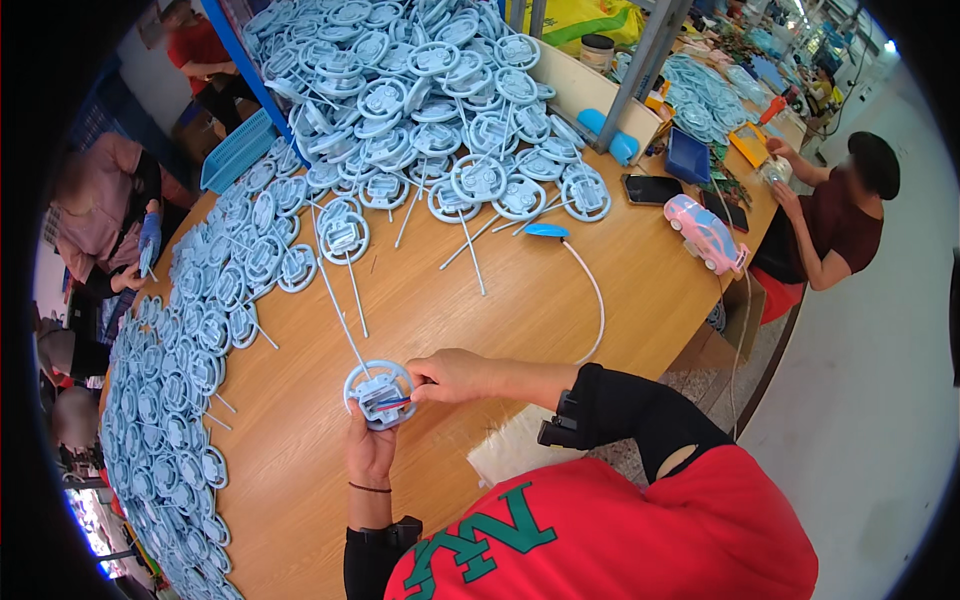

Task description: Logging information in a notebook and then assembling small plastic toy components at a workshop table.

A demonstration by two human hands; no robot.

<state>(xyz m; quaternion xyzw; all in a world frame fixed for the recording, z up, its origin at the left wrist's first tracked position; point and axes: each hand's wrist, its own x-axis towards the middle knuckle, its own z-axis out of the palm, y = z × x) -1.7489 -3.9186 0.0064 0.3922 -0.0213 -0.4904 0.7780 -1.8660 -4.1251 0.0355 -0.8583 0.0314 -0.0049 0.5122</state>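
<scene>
My left hand (pixel 370 450) grips a light blue toy steering wheel (pixel 372 390) by its near rim. The wheel's open back, with moulded hollows, faces up, and a long thin pale blue rod (pixel 341 305) points away from it. At the wheel's right side my right hand (pixel 450 376) is closed in a pinch. Thin red and blue wires (pixel 392 403) run from the middle of the wheel to those fingertips. The fingers cover the ends of the wires.
Many more wheels (pixel 385 95) are heaped at the back and along the left (pixel 170 430). A blue oval piece (pixel 546 231) on a white cable, a pink toy car (pixel 705 235), a phone (pixel 653 190) and a blue tray (pixel 688 157) lie right. Other people (pixel 840 210) sit around the table.
</scene>
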